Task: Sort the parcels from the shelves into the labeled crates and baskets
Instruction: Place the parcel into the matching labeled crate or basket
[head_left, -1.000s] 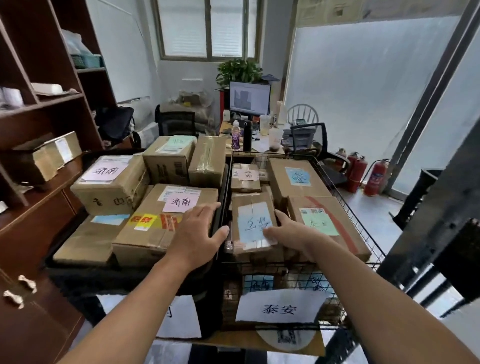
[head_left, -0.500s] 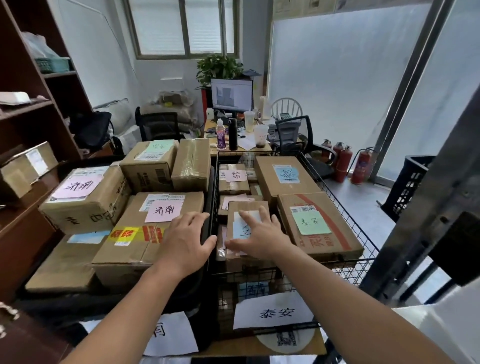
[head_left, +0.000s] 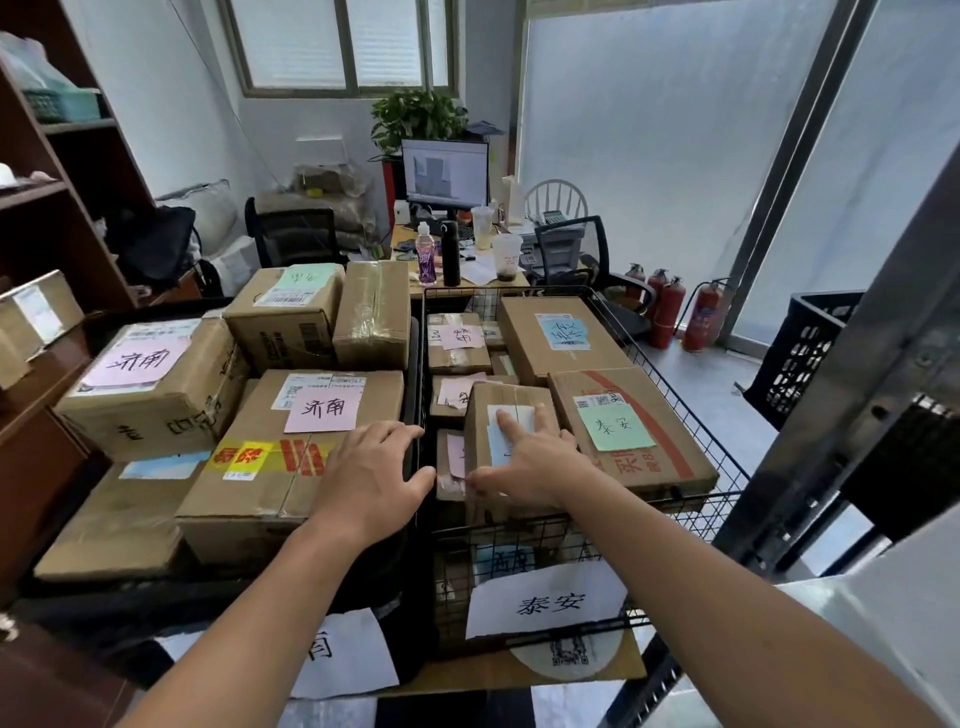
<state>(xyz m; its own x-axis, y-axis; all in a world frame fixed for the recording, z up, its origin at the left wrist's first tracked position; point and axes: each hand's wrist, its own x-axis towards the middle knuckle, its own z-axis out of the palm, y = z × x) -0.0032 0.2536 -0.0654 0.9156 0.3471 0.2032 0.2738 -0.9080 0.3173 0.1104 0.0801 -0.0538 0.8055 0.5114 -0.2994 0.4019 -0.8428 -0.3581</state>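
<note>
Head view, the only view.

- Two containers stand side by side in front of the person: a black crate (head_left: 414, 364) on the left and a wire basket (head_left: 691, 519) on the right. Both are stacked with cardboard boxes.
- Basket front: white sign (head_left: 550, 603) with handwritten characters. A second white sheet (head_left: 343, 654) hangs at the crate's front, partly hidden by the left forearm.
- Task thing: a small parcel (head_left: 480, 415) sits in the basket at its near left side. It is tilted, on top of other small boxes, and touches the green-label box (head_left: 634, 441) on its right.
- Right hand (head_left: 524, 462): palm down on the parcel's top, fingers straight and spread. The index finger lies on the pale blue label and the thumb lies along the near left edge. It rests flat, with no curl round the parcel.
- Left hand (head_left: 371, 478): palm down, fingers loosely spread, holding nothing. It lies over the near right corner of the pink-label box (head_left: 291, 467) in the crate, with the fingertips at the crate's rim and the thumb pointing toward the basket.
- Hands are near each other but apart.
- Surroundings: brown shelf (head_left: 62, 223) at left holding a few boxes. A desk behind has a monitor (head_left: 445, 174). Red extinguishers (head_left: 670, 312) stand on the floor, and a second black crate (head_left: 800, 353) is at far right.
</note>
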